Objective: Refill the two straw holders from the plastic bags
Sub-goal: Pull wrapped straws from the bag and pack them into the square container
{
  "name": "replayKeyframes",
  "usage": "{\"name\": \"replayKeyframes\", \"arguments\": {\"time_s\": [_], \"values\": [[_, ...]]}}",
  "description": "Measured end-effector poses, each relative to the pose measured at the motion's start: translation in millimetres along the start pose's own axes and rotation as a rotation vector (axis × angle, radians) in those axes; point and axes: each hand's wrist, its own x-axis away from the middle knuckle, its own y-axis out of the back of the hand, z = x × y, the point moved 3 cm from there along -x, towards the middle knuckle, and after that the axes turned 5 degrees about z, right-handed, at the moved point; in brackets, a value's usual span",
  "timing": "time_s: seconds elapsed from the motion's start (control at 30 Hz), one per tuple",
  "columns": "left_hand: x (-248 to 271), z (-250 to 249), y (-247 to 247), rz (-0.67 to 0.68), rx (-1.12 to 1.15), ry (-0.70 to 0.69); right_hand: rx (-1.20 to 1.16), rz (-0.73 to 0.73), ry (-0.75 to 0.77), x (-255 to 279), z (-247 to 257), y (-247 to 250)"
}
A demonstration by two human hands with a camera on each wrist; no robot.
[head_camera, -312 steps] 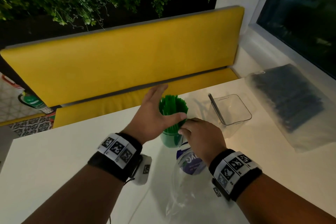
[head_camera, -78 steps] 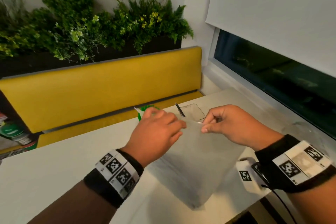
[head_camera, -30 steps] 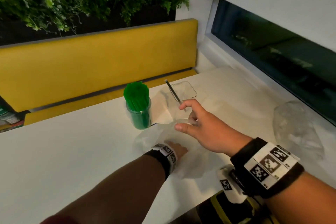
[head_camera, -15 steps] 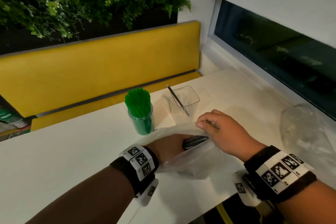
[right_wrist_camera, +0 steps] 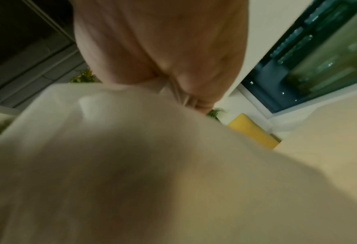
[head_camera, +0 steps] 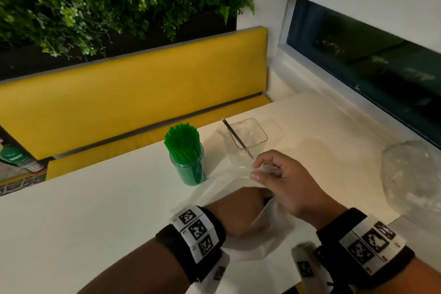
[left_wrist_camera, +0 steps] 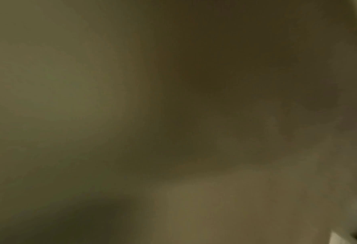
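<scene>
A round holder (head_camera: 188,169) packed with green straws stands on the white table (head_camera: 95,222). Right of it is a clear square holder (head_camera: 249,136) with one black straw (head_camera: 235,136) leaning in it. A translucent plastic bag (head_camera: 267,234) lies in front of both. My left hand (head_camera: 238,207) is inside the bag's mouth, fingers hidden under the film and my other hand. My right hand (head_camera: 259,170) pinches the bag's upper edge and lifts it. In the right wrist view the bag film (right_wrist_camera: 131,148) bunches under the palm. The left wrist view is a dark blur.
A crumpled clear bag (head_camera: 410,179) lies at the table's right, by the window (head_camera: 370,67). A yellow bench (head_camera: 119,102) runs behind the table, with plants above it. The table's near right corner (head_camera: 393,218) is close to my right wrist.
The black straw ends that showed through the bag at my left fingers are now hidden. My right hand has lifted the bag's edge higher. The holders have not moved.
</scene>
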Motion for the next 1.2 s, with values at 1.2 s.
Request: {"name": "replayKeyframes", "arguments": {"time_s": [1.2], "values": [[-154.7, 93.3, 115.1, -0.819, 0.276, 0.148, 0.869, -0.056, -0.165, -114.5, -97.1, 7.7]]}}
